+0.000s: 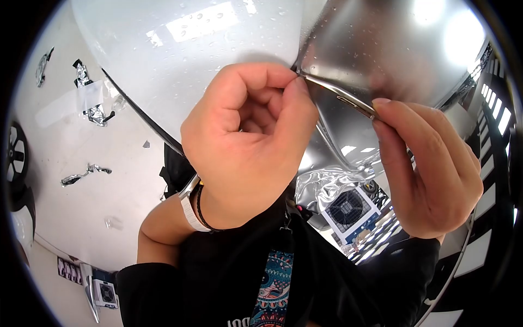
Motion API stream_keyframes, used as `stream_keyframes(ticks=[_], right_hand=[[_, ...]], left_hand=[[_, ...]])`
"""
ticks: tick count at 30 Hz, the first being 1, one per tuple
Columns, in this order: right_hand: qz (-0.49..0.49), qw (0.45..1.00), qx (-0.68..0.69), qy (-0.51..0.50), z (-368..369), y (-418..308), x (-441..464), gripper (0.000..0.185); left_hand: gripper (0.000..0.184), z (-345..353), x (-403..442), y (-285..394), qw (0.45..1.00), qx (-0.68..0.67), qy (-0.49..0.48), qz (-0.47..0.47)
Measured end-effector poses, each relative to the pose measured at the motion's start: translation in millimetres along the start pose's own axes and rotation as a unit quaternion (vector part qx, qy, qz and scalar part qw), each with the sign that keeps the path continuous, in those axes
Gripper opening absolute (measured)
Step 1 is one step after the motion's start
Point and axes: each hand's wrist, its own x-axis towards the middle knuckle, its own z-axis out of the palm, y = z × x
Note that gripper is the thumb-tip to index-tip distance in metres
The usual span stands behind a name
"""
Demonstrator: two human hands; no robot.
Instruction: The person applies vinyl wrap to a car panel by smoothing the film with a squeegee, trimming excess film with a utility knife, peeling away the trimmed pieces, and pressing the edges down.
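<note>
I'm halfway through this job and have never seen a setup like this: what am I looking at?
There is no machine here, just a person's bare hands. The single picture comes from a camera worn on the head, looking forward and down. The right hand holds a slim metal tool pointing toward the fingertips of the left hand. Those are pinched together; whether anything is between them, I can't tell. Behind is a white panel with water drops, beside a shiny silver sheet, wrinkled lower down. Crumpled silver scraps lie on the floor.
</note>
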Motion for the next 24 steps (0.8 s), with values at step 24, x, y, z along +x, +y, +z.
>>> stream_keyframes(ticks=[24], right_hand=[[0.072,0.995,-0.069,-0.013,11.5,-27.1,-1.1,0.032]], left_hand=[[0.007,-9.1,8.9,-5.1,1.000,-0.011,-0.011,0.006]])
